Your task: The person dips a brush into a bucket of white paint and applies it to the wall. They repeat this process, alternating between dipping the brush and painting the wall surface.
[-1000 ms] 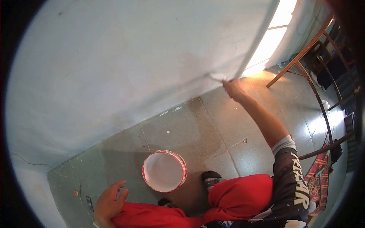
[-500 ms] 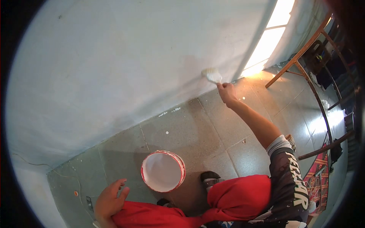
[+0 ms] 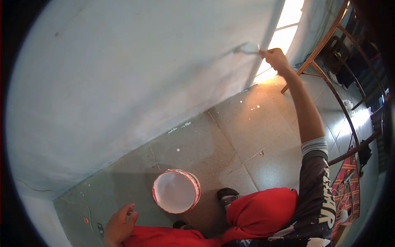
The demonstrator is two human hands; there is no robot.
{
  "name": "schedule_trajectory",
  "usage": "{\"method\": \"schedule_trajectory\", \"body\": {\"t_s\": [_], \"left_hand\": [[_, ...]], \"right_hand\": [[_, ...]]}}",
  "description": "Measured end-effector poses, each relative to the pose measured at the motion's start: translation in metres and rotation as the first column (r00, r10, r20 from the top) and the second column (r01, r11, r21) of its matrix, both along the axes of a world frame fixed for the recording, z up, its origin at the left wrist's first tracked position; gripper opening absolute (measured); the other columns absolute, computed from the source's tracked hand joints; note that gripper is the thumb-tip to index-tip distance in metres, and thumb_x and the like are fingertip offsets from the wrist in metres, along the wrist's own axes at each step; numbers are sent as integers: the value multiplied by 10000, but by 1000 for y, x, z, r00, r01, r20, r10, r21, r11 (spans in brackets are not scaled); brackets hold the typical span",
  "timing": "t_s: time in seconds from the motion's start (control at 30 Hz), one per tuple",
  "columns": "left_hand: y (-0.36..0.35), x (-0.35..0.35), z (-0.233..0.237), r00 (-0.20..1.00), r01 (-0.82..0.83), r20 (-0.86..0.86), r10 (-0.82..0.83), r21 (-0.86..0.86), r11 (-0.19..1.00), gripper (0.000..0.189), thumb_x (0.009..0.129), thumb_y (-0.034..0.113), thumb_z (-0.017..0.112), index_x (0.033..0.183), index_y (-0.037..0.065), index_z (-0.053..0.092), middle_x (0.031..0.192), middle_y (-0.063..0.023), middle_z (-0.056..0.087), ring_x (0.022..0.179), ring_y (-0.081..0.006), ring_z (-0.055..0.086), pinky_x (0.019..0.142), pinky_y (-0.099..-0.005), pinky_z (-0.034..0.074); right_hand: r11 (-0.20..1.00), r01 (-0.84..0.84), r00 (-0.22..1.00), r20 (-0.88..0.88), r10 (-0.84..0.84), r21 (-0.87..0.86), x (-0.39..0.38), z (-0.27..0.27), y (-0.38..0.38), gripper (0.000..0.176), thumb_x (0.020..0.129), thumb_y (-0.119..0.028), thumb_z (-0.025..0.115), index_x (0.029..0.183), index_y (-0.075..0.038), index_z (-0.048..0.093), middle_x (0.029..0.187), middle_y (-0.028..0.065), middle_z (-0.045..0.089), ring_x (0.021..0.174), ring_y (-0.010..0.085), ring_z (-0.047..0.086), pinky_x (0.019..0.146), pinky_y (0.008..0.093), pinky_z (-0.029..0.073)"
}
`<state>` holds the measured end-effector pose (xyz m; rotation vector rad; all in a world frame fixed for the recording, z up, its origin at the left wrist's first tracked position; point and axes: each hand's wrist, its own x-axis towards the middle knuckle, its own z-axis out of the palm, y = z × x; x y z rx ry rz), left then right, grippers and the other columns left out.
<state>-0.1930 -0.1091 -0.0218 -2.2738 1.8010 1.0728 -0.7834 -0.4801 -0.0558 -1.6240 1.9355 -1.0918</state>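
Note:
My right hand (image 3: 276, 59) is closed around the handle of a paintbrush (image 3: 248, 48), its bristles against the pale wall (image 3: 164, 61) or very close to it, left of the bright sunlit strip. A shadow from the brush falls along the wall. My left hand (image 3: 120, 225) rests by my left knee, fingers loosely curled and apart, holding nothing. Between my feet and the wall stands a white bucket (image 3: 177, 192) with a red-streaked rim, whitish inside.
A wooden frame with curved legs (image 3: 314, 61) stands at the right. Behind my right arm lies a red plaid cloth (image 3: 345, 181) with cords on it. White drips spot the tiled floor (image 3: 230, 136). A thin cable (image 3: 88, 212) runs along the left.
My right hand has moved the paintbrush up and to the right along the wall, toward the sunlit strip. More white spots show on the floor below. My left hand stays by my knee.

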Motion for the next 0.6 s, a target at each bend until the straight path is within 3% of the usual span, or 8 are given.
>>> {"method": "schedule_trajectory", "body": {"t_s": [0.1, 0.13, 0.23, 0.3, 0.4, 0.5, 0.6], "left_hand": [[-8, -1, -3, 1000, 16, -10, -15, 3, 1000, 399, 925, 274, 593, 1255, 51, 566, 1126, -171, 660, 1017, -317, 647, 881, -388, 504], [-9, -3, -4, 1000, 20, -19, -20, 11, 1000, 399, 925, 273, 593, 1254, 49, 567, 1126, -172, 660, 1018, -317, 646, 884, -388, 503], [-12, -6, -5, 1000, 22, -22, -22, 0, 1000, 402, 925, 276, 597, 1254, 48, 569, 1129, -175, 659, 1020, -317, 646, 892, -388, 502], [-11, -6, -5, 999, 43, -9, -44, -20, 999, 384, 938, 267, 589, 1262, 64, 565, 1096, -159, 667, 1005, -296, 649, 871, -381, 501], [-5, -1, -10, 998, 62, -9, -62, -53, 997, 368, 949, 259, 583, 1271, 82, 562, 1063, -141, 675, 991, -275, 652, 850, -373, 500], [-2, -1, -7, 998, 55, 9, -55, -51, 997, 365, 948, 260, 585, 1268, 86, 564, 1059, -136, 677, 987, -276, 651, 847, -370, 503], [-1, 1, -6, 999, 35, 30, -34, -37, 999, 355, 947, 260, 586, 1260, 93, 571, 1046, -130, 680, 977, -275, 651, 841, -367, 504]], "right_hand": [[990, -16, 951, 304, 58, -137, 5, 41, 19, 439, 889, -424, 663, 889, 15, 664, 596, -17, 458, 449, 47, 341, 391, 235, 262], [977, -25, 899, 422, 115, -214, 10, 43, 22, 386, 957, -387, 613, 876, -9, 626, 549, -88, 362, 435, 8, 254, 374, 236, 216], [974, 63, 923, 385, 26, -217, 20, 8, 8, 388, 969, -415, 575, 888, -41, 641, 564, -60, 405, 437, 25, 296, 379, 228, 240], [995, 96, 962, 257, -90, -14, 28, -46, 2, 437, 965, -486, 537, 914, -70, 662, 655, 28, 522, 445, 87, 388, 396, 275, 336], [966, 90, 965, 218, -144, 241, 23, -98, 17, 509, 950, -487, 564, 898, 8, 670, 642, 31, 526, 427, 94, 402, 363, 277, 300], [885, 102, 981, 103, -166, 455, 15, -101, 28, 468, 924, -443, 597, 839, 11, 677, 637, 56, 559, 435, 144, 460, 382, 307, 360], [926, 130, 991, -6, -137, 354, 12, -69, 13, 506, 911, -478, 629, 836, 22, 662, 599, 37, 529, 407, 137, 406, 360, 320, 311]]}}
